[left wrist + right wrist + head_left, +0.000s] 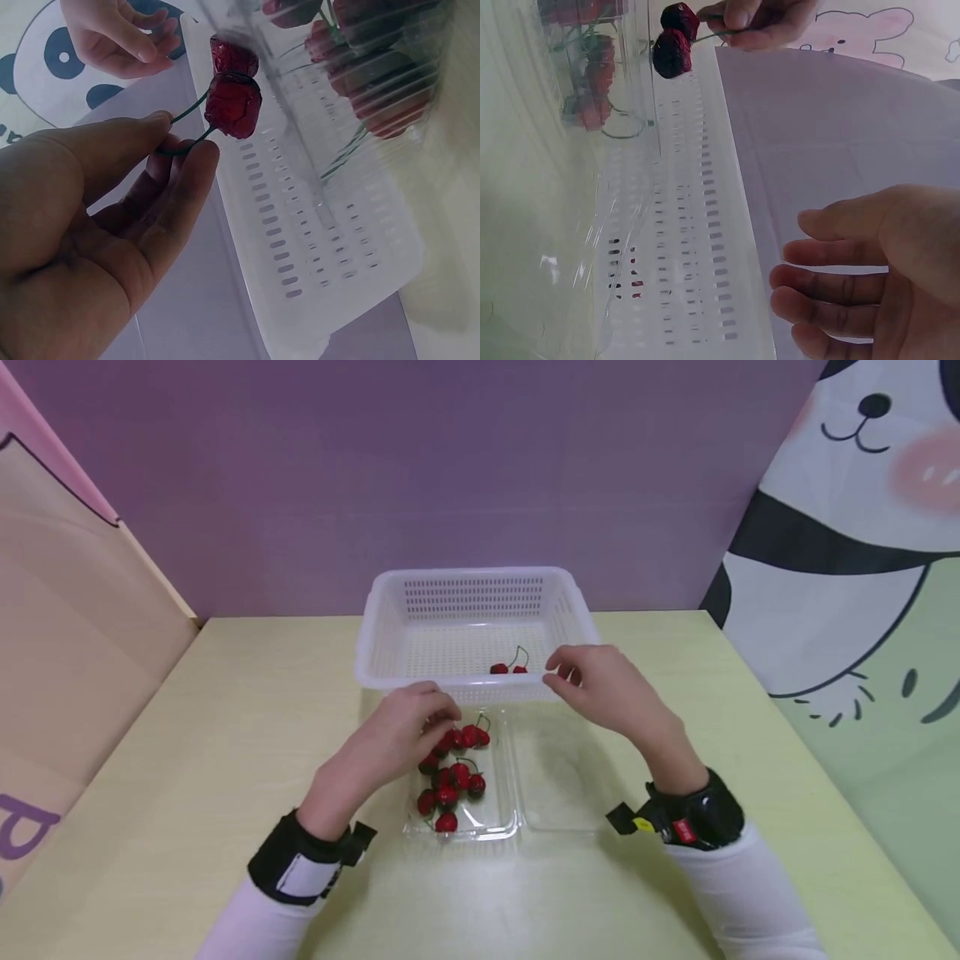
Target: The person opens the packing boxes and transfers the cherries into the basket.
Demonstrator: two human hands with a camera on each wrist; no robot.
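My left hand [397,731] hovers above the left half of a clear plastic clamshell box [495,814]. Thumb and fingertips pinch the green stems of a pair of dark red cherries [234,105], which dangle clear of the fingers in the left wrist view. Several more cherries [447,795] lie in that half of the box. Over the near right corner of a white perforated basket [378,618] is my right hand [603,687], its fingers loosely bent and holding nothing. Inside the basket, two red cherries [499,669] with a stem show behind the front rim.
The clamshell's right half, its lid [562,785], lies flat on the pale wooden table [247,735]. A purple backdrop [450,468] stands behind the basket. Printed panels with cartoon animals flank the table on both sides.
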